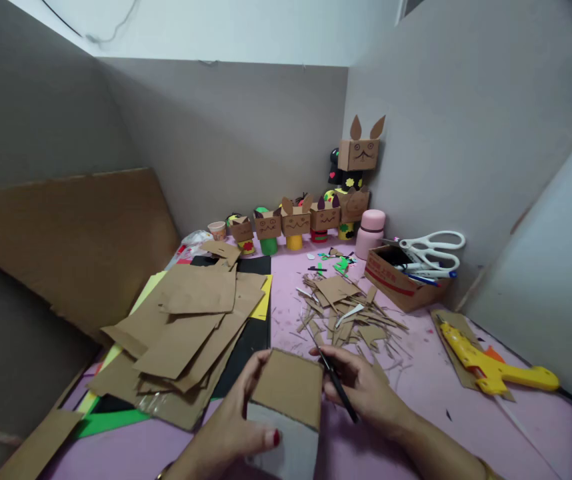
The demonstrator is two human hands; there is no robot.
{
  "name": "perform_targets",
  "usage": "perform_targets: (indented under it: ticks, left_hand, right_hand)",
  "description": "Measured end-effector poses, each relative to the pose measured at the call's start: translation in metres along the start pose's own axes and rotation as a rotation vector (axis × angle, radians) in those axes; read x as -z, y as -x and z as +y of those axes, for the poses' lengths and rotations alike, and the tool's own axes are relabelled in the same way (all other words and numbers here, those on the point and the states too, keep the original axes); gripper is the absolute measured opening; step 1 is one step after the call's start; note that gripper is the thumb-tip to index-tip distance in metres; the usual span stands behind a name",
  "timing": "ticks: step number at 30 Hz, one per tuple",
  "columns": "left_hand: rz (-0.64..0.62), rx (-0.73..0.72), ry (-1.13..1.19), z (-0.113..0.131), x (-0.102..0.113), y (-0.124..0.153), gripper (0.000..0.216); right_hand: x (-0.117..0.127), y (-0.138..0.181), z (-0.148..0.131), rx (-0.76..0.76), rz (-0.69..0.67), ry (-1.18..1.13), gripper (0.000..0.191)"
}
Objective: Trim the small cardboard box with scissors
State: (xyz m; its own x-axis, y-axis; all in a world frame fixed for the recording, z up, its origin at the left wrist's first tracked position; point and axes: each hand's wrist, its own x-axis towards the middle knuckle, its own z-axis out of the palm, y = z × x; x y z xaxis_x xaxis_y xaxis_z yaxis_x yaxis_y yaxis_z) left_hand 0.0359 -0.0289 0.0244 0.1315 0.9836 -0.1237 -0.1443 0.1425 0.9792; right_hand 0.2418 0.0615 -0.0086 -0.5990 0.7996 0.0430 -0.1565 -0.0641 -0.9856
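A small cardboard box [289,387] sits low in the middle of the head view, brown on top and whitish on the side facing me. My left hand [246,413] grips it from the left, thumb pressed on the pale side. On the right, my right hand [359,387] is closed around a slim black craft knife [336,383]. Its thin tip points up and away, past the box's far right corner. The fingers of that hand are close to the box's right edge; whether they touch it I cannot tell.
Stacked cardboard sheets [186,333] lie left. Cardboard scraps [346,307] are spread beyond my right hand. A yellow glue gun [496,367], an open box [396,280] with white scissors [433,250], and a pink bottle [370,233] stand right. Animal-faced box figures [295,223] line the back.
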Motion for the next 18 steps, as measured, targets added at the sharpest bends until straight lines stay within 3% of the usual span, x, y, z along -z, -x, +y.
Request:
perform_targets:
  ticks: [9, 13, 18]
  left_hand:
    - [0.041, -0.099, -0.261, 0.005, 0.014, 0.008, 0.098]
    - [0.141, -0.123, -0.271, 0.005, 0.018, 0.008, 0.098]
    - [0.09, -0.108, -0.302, 0.006, 0.017, 0.008, 0.097]
  right_hand:
    - [0.018, 0.001, -0.001, -0.015, 0.038, 0.205, 0.028]
    - [0.015, 0.006, -0.011, -0.04, -0.06, 0.398, 0.026]
    - [0.012, 0.012, -0.027, 0.021, -0.138, 0.712, 0.025]
